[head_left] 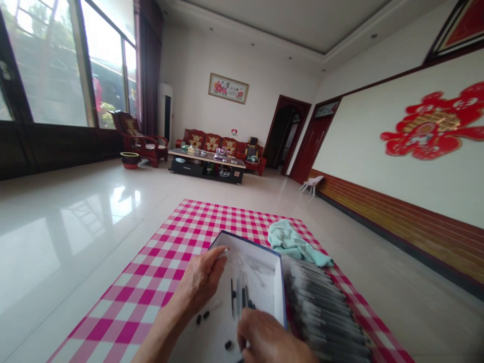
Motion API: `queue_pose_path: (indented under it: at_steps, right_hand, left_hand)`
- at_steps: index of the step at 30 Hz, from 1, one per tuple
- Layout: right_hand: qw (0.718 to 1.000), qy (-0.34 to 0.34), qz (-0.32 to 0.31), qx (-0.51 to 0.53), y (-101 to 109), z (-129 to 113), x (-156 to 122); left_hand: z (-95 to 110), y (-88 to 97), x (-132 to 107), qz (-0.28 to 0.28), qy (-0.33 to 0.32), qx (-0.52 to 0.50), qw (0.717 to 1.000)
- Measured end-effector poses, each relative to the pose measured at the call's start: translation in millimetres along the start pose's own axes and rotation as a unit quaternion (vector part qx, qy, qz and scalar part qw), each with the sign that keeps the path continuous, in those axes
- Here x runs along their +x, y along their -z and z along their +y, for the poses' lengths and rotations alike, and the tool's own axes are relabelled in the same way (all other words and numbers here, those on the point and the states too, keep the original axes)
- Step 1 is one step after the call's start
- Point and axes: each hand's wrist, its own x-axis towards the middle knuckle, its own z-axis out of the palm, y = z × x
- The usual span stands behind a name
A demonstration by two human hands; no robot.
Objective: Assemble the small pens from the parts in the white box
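A white box (260,252) with a dark blue rim lies in front of me. My left hand (202,277) is over its left side, thumb and forefinger pinched together; a tiny whitish bit shows at the fingertips, too small to name. Low over the box's right side is my right hand (270,335), blurred, its fingers curled inward, and what they hold is hidden. Between the hands, thin black and clear pen-like rods (238,292) lie in the box. Small black caps (228,345) are scattered on the box floor, and clear plastic pieces lie toward its far end.
A pink-and-white checked cloth (151,282) lies under the box. To the right are a thick row of dark, clear-wrapped sticks (325,307) and a crumpled mint-green cloth (293,242). Farther off stand a low table (206,164), a red sofa and a small pale chair (312,185).
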Motion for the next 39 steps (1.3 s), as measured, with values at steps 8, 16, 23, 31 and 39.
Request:
queue_pose_path:
  at_steps: [8,16,23,31,39]
  right_hand:
    - [0.903,0.077,0.285,0.313,50.2,-2.4,51.7]
    - [0.774,0.087,0.441,0.446,30.4,-17.8,61.1]
    - [0.764,0.089,0.456,0.448,24.1,-19.6,64.0]
    - [0.757,0.097,0.452,0.461,22.5,-21.4,65.1]
    - [0.762,0.124,0.438,0.461,24.5,-24.1,61.2]
  left_hand:
    - [7.5,-0.9,-3.5,-0.085,-0.005,-0.035,0.996]
    - [14.5,-2.8,-5.4,-0.132,-0.040,-0.026,0.990]
    - [14.8,-6.0,-5.3,-0.140,-0.051,-0.034,0.988]
    - [14.8,-3.7,-4.6,-0.152,-0.031,-0.068,0.986]
    - [11.2,-5.9,-6.5,-0.132,0.001,-0.103,0.986]
